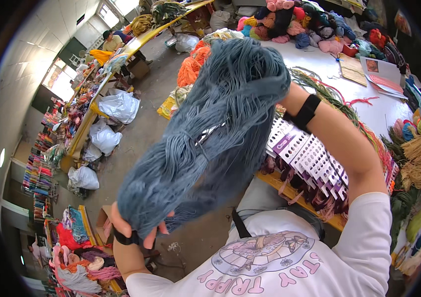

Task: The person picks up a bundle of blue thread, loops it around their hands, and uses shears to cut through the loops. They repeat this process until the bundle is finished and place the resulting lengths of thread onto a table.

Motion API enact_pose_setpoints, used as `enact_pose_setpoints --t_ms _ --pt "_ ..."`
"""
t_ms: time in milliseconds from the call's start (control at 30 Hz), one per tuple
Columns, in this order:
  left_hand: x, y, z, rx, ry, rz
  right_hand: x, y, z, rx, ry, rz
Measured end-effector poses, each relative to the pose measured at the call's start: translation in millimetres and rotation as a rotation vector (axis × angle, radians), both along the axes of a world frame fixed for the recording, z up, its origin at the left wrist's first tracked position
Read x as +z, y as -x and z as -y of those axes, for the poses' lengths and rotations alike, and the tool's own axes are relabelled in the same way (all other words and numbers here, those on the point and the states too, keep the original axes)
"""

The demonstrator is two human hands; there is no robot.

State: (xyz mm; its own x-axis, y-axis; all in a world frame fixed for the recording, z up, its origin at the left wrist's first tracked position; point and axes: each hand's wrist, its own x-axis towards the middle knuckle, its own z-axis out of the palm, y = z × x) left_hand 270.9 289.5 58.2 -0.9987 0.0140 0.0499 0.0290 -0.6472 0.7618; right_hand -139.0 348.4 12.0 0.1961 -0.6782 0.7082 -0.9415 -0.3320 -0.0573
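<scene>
A large skein of blue-grey yarn [171, 163] is stretched out in front of my body, from lower left to upper right. Its strands are tied together part way along, and a gap shows between its two sides. My left hand [123, 222] is closed round the lower end, with fingertips showing beneath the strands. At the upper end, my right hand [284, 100] is inside the loop and holds it up; the yarn hides most of its fingers. Below my right forearm lie white punched thread cards [314, 153], with dark reddish thread tufts [314, 200] hanging from them.
A white-topped table [329, 106] stands to my right, bearing heaped coloured yarn [294, 24], printed sheets [381, 74] and green strands. Orange yarn [190, 67] lies behind the skein. White sacks [119, 106] sit on the floor at left beside a long yarn-covered table. A person [113, 42] is far off.
</scene>
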Motion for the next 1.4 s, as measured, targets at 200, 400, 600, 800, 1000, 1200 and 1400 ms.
enact_pose_setpoints --t_ms 200,400,600,800,1000,1200,1400 --pt "-30 -15 -22 0.15 0.055 0.27 37 74 30 0.331 -0.165 0.407" --pt "-21 -4 -27 -0.13 0.231 0.374 57 169 54 0.467 -0.135 0.311" --pt "-14 -12 -45 -0.173 0.281 0.343 22 126 9 0.203 -0.263 0.486" --pt "-35 -9 -28 0.279 0.333 0.398 39 90 -20 -0.204 -0.396 -0.304" --pt "-99 14 29 0.005 -0.03 -0.757 34 30 -34 -0.176 -0.821 -0.354" --pt "-34 62 22 -0.417 0.157 -0.823 -21 49 -25 -0.13 -0.431 0.14" --pt "-39 67 12 -0.399 0.086 -0.766 -43 81 -8 -0.192 -0.577 0.369"
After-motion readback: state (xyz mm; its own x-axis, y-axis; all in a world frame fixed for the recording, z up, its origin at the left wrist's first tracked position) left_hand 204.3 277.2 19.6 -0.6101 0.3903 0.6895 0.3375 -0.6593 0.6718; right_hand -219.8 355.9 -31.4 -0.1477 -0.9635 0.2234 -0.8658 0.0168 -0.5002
